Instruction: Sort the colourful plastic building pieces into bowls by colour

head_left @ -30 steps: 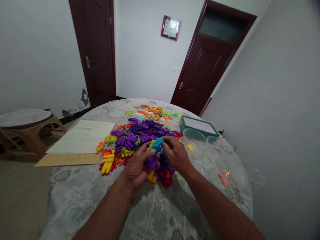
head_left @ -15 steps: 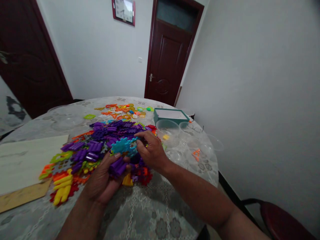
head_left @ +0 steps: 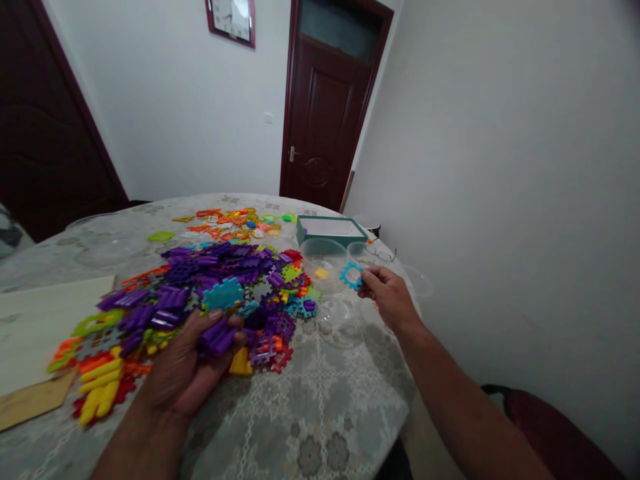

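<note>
Pinching a light-blue toothed plastic frame [head_left: 344, 275], the person's right hand [head_left: 393, 295] hangs to the right of the big purple heap of interlocking plastic pieces [head_left: 215, 263], well apart from the left hand [head_left: 193, 363]. At the heap's near side, I see that left hand clasping a solid blue toothed piece [head_left: 223, 294] and purple tubular pieces [head_left: 219, 338]. Right of the heap stands a clear plastic tub [head_left: 309, 265], a yellow piece [head_left: 321, 273] showing through; a green-sided box [head_left: 333, 239] sits beyond its far right.
</note>
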`<move>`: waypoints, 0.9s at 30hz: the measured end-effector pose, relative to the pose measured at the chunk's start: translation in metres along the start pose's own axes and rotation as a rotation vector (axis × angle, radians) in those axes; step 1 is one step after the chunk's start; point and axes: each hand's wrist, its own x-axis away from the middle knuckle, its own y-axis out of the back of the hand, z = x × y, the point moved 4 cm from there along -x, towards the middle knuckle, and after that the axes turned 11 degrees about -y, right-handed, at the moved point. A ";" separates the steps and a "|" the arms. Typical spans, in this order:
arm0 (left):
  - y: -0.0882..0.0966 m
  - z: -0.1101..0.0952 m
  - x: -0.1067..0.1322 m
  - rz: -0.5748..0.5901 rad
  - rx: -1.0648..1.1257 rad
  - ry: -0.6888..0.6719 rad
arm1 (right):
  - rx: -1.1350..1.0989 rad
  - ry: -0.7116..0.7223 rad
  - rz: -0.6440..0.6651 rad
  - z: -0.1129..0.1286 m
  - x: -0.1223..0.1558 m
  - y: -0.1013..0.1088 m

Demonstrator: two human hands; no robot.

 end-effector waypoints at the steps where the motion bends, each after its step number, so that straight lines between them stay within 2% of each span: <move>1: 0.001 0.000 -0.001 0.001 -0.001 -0.003 | -0.003 -0.019 -0.021 -0.003 -0.002 0.010; 9: 0.003 -0.001 -0.004 -0.006 -0.021 -0.017 | 0.035 -0.106 -0.139 -0.029 0.001 0.064; 13: 0.004 0.000 -0.004 -0.042 -0.045 -0.027 | 0.064 -0.085 -0.211 -0.038 0.000 0.094; 19: 0.008 0.004 -0.006 -0.089 -0.050 0.017 | 0.344 0.107 -0.533 -0.012 -0.012 0.152; 21: 0.008 0.005 -0.007 -0.105 -0.046 0.033 | 0.467 0.141 -0.566 -0.005 -0.020 0.162; 23: 0.008 0.004 -0.007 -0.098 -0.052 0.031 | 0.599 0.141 -0.546 -0.005 -0.027 0.166; 25: 0.005 0.003 -0.004 -0.048 -0.055 0.014 | 0.708 0.138 -0.514 -0.012 -0.032 0.168; 27: 0.001 0.003 0.001 0.021 -0.030 -0.002 | 0.813 0.195 -0.516 -0.021 -0.034 0.168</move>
